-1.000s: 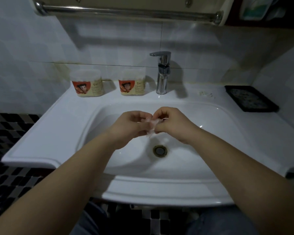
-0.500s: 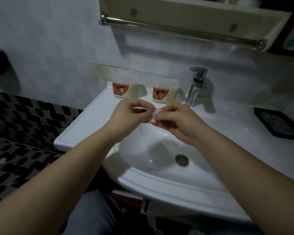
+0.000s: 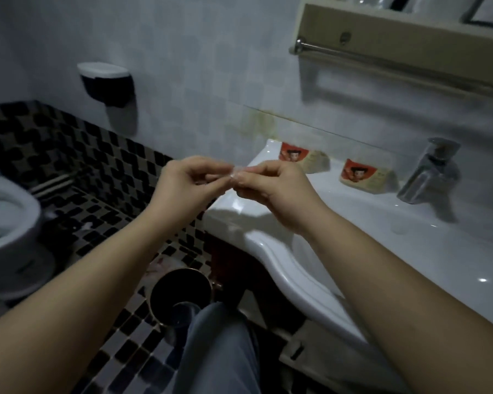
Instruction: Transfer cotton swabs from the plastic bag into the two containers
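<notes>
My left hand (image 3: 187, 184) and my right hand (image 3: 273, 189) meet in front of me, fingertips pinched together on a small clear plastic bag (image 3: 235, 174) held between them. The bag is crumpled and mostly hidden by my fingers; I cannot tell what is in it. Two round containers with red picture labels stand at the back of the sink ledge: one (image 3: 302, 159) just behind my right hand, the other (image 3: 365, 174) further right near the faucet. My hands hover over the sink's left end, apart from both containers.
The white sink (image 3: 382, 223) runs along the right with a chrome faucet (image 3: 430, 177) at the back. A dark waste bin (image 3: 180, 294) stands on the checkered floor below my hands. A toilet (image 3: 9, 223) is at the left, a wall dispenser (image 3: 106, 83) above, a towel bar (image 3: 396, 64) overhead.
My view has swung left and down, from the sink basin toward the floor, bin and toilet. Both hands have stayed pinched on the bag and shifted to the sink's left end.
</notes>
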Tool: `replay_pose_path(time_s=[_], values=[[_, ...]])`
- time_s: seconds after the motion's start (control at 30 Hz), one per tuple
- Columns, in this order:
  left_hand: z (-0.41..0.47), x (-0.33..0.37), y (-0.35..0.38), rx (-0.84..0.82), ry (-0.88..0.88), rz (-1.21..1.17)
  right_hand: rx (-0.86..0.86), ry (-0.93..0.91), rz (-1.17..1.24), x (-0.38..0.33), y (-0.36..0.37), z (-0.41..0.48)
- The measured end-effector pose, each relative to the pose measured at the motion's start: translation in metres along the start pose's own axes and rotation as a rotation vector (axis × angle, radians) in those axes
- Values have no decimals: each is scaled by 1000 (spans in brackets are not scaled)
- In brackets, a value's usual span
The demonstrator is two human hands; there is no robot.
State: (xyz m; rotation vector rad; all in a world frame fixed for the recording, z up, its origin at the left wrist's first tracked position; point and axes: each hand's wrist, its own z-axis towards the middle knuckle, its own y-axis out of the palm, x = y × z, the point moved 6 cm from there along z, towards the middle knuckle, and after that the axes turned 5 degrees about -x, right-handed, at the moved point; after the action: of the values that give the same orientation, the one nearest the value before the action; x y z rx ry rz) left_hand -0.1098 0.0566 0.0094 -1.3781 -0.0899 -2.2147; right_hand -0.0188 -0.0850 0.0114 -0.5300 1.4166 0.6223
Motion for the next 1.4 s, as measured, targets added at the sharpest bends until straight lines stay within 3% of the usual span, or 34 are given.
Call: replay_pose_path(time_s=[0.2, 0.43, 0.6, 0.73, 0.97, 1.2, 1.3, 1.4], values=[[-29, -25, -77, 102, -134, 2, -200, 71, -3, 22, 84, 27], [-60, -67, -124, 98, -264, 13, -235, 97, -222, 70, 143, 51], [-75, -119, -136, -31, -463, 64, -195, 172, -389, 122, 163, 62], [-91, -173, -134, -30, -674, -23, -178, 320, -435, 186, 168, 65], [-105, -249, -133, 23, -851, -36, -71, 458, -661, 270, 138, 80], [-101, -287, -122, 19, -878, 0, -135, 517, -974, 311, 123, 99], [-100, -294, -120, 26, -864, 26, -152, 620, -986, 318, 118, 100], [-102, -294, -126, 21, -855, 82, -146, 584, -961, 310, 121, 102]])
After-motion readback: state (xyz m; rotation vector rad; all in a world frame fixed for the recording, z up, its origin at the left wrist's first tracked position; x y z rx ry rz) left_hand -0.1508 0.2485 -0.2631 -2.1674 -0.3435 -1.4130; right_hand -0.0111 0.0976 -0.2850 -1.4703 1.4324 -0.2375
